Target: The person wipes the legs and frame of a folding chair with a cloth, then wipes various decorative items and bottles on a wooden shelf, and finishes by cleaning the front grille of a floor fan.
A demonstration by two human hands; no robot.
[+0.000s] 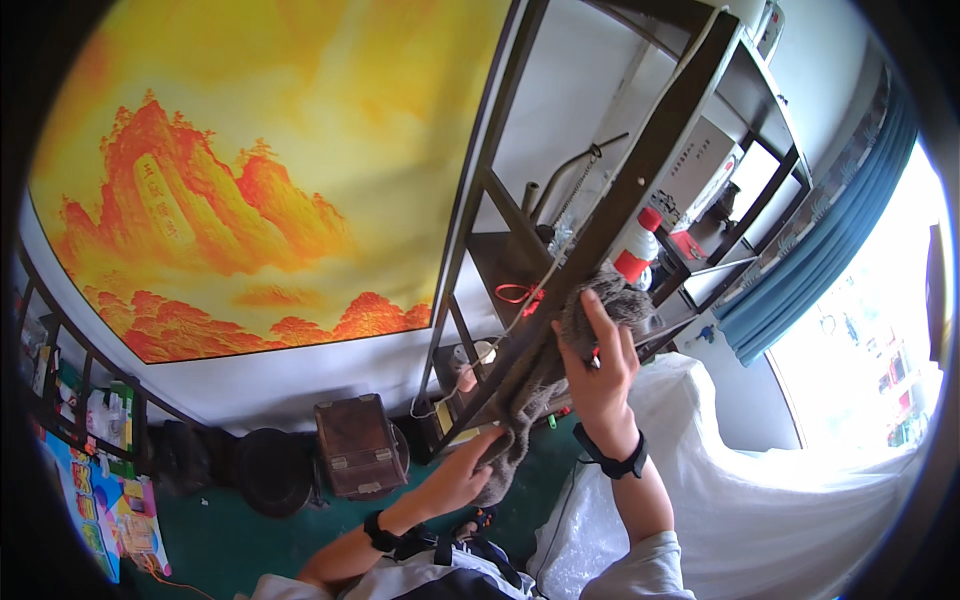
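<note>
A grey-brown fleecy cloth [517,439] hangs in folds along a dark upright post [600,217] of a shelving unit. My left hand [454,472] grips its lower part, thumb on top. Higher up, my right hand [604,367] presses a bunched part of the cloth to the post, thumb and fingers spread around it; the palm side is hidden. Just above the right hand, on a shelf, stands a bottle [636,247] with a red cap and red label. A pale cord [559,259] runs down along the post.
The shelves also bear a printed box [697,169], a curved metal object with a chain [574,176] and a red looped string [517,294]. White sheeting [720,495] covers something at right. A brown case [360,446] stands by the wall under a large mountain picture [247,187].
</note>
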